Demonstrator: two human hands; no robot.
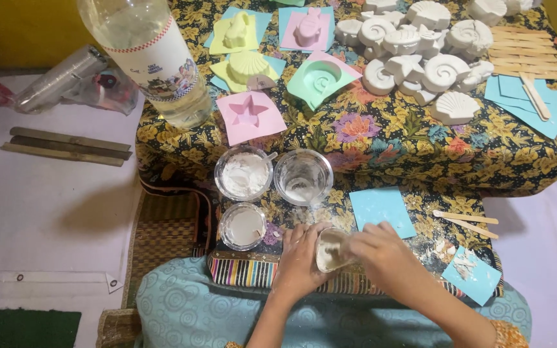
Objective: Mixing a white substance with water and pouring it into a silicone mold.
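Presently, hands: the left hand (299, 261) and right hand (381, 252) are brought together, both closed around a small clear plastic cup of whitish mix (330, 250).
Cup position: it is held low over the striped cloth edge (246, 270), just beside a light blue paper square (381, 210).
Nearby: three clear round cups with white powder (244, 173) are set just above the left hand.
Further back: white plaster shell casts (420, 51) are heaped on the floral cloth (388, 138).

Label & wrap, top left
Clear plastic bottle (156, 55): white label (162, 64) w/ red-check edge, blue-red print; clear crumpled plastic bag (66, 80) beside it.

White plaster shells (420, 51), pastel moulds (320, 77), bottle (162, 58)
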